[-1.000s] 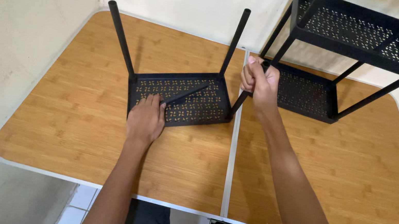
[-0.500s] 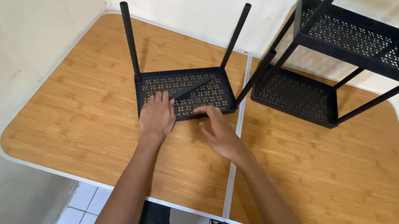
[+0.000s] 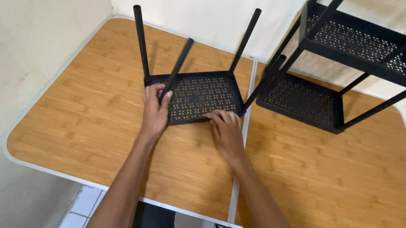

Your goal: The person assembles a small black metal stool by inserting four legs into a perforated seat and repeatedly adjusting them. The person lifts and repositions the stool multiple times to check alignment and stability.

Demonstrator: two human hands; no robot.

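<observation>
You are fitting the fourth leg onto the black perforated shelf tray (image 3: 200,95), which lies near the back of the wooden folding table (image 3: 79,128), just left of its centre seam. Your left hand (image 3: 154,110) has its fingers wrapped around the lower end of the loose black rod (image 3: 175,70), which leans tilted at the tray's near-left corner. Your right hand (image 3: 227,132) lies flat, fingers spread and holding nothing, pressing on the tray's near-right edge to steady it. Three other rods already stand in their corners.

As a judgement, the next move calls for bringing the tilted rod upright and seating its end squarely in the corner socket while the flat hand keeps the tray from sliding.

The tray itself holds nothing but the rods at its corners. The assembled black two-tier rack (image 3: 336,69) stands well to the right, its shelves empty.
</observation>
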